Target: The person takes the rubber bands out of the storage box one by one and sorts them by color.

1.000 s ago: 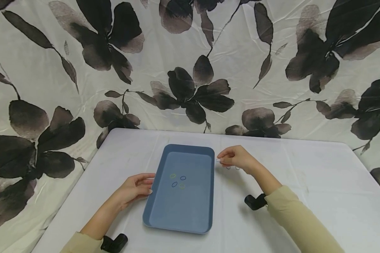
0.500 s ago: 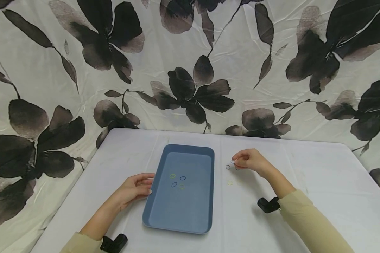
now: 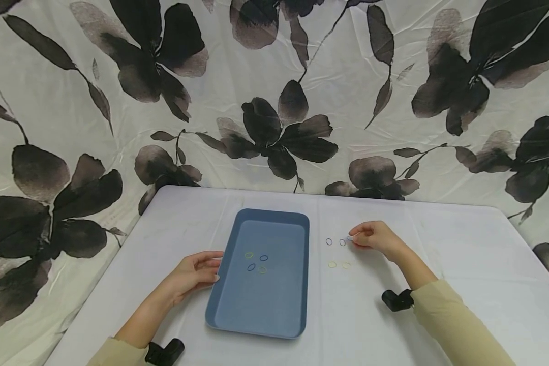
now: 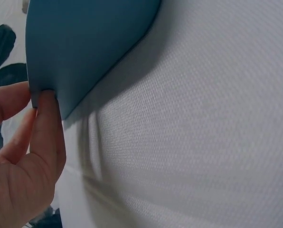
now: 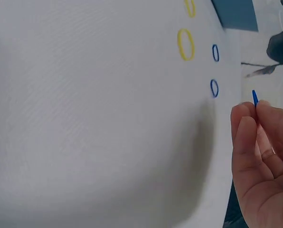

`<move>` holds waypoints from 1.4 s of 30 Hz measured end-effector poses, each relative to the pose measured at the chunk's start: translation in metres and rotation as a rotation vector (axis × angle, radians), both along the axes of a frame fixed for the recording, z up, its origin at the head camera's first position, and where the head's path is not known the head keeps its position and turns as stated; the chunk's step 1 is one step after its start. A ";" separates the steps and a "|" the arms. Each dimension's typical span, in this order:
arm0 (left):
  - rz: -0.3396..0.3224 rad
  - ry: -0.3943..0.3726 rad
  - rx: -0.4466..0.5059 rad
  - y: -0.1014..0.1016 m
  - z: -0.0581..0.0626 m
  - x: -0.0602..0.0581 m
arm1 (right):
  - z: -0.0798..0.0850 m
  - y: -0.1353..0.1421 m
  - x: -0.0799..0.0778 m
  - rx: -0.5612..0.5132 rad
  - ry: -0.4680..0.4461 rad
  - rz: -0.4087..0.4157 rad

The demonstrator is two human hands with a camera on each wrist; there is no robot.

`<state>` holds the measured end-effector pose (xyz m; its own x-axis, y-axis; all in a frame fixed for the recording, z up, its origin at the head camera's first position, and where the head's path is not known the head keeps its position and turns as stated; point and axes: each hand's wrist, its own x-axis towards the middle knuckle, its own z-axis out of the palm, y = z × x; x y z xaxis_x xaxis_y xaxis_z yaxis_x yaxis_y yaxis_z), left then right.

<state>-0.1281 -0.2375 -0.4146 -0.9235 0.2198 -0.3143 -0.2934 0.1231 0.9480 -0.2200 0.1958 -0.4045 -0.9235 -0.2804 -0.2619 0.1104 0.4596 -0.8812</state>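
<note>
My right hand (image 3: 378, 240) pinches a small blue rubber band (image 5: 255, 97) between thumb and fingertips, just above the table. In the right wrist view it shows edge-on. Close to the left of these fingertips lie two blue bands (image 3: 336, 242), with two yellow bands (image 3: 339, 265) nearer the front. My left hand (image 3: 194, 273) holds the left rim of a blue rectangular tray (image 3: 256, 310), its thumb and fingers at the edge in the left wrist view (image 4: 46, 118). Inside the tray lie two blue bands (image 3: 257, 262) and two yellow bands (image 3: 255, 262), set in pairs.
A white cloth (image 3: 370, 335) covers the table. Behind it hangs a pale curtain with dark flowers (image 3: 279, 137). Black wrist cameras (image 3: 397, 300) sit on both forearms, low over the cloth.
My right hand has moved right, from the tray's right edge to beyond the blue bands, carrying a pinched band. The two yellow bands on the table now show. My left hand has stayed put.
</note>
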 end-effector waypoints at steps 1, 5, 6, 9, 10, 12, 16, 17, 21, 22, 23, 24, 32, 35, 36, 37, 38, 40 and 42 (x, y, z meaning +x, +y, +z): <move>-0.002 0.001 0.001 0.000 0.000 0.000 | -0.001 0.001 0.000 0.003 -0.005 -0.006; -0.006 0.005 -0.002 -0.001 0.000 0.000 | -0.009 0.005 0.000 -0.013 -0.030 -0.031; -0.007 0.006 -0.002 -0.001 0.000 0.000 | -0.011 0.006 0.000 -0.019 -0.036 -0.039; -0.007 0.006 -0.004 -0.001 0.000 0.000 | -0.015 0.006 0.000 -0.042 -0.052 -0.064; -0.008 0.007 -0.004 -0.002 0.001 0.000 | -0.016 0.006 0.000 -0.048 -0.056 -0.074; -0.010 0.009 -0.004 -0.002 0.001 0.000 | -0.017 0.005 0.000 -0.054 -0.058 -0.082; -0.015 0.008 -0.010 -0.003 0.001 0.001 | -0.019 0.005 0.001 -0.034 -0.062 -0.098; -0.016 0.007 -0.012 -0.003 0.001 0.001 | -0.020 0.005 0.001 -0.030 -0.058 -0.097; -0.012 0.010 -0.019 -0.002 0.001 0.001 | -0.022 0.008 0.000 -0.064 -0.025 -0.078; -0.008 0.011 -0.021 -0.002 0.001 0.001 | -0.022 0.008 0.000 -0.064 -0.011 -0.068; -0.006 0.012 -0.020 -0.002 0.001 0.001 | -0.022 0.008 0.000 -0.065 -0.004 -0.064; -0.006 0.012 -0.019 -0.001 0.001 0.001 | -0.022 0.008 -0.001 -0.057 0.005 -0.060; -0.040 0.015 0.011 -0.001 0.001 0.002 | -0.020 0.003 -0.001 0.106 0.005 -0.108; -0.037 0.013 0.020 -0.001 0.001 0.002 | -0.019 0.004 -0.001 0.130 0.011 -0.103; -0.036 0.012 0.020 -0.001 0.001 0.002 | -0.018 0.004 -0.001 0.136 0.013 -0.104; -0.035 0.012 0.021 -0.001 0.001 0.002 | -0.018 0.004 -0.002 0.146 0.017 -0.103; -0.033 0.012 0.022 -0.001 0.001 0.001 | -0.018 0.004 -0.002 0.156 0.023 -0.100; -0.032 0.013 0.023 -0.001 0.001 0.001 | -0.018 0.005 -0.002 0.175 0.034 -0.095; -0.031 0.014 0.023 -0.001 0.001 0.001 | -0.017 0.006 -0.002 0.190 0.041 -0.090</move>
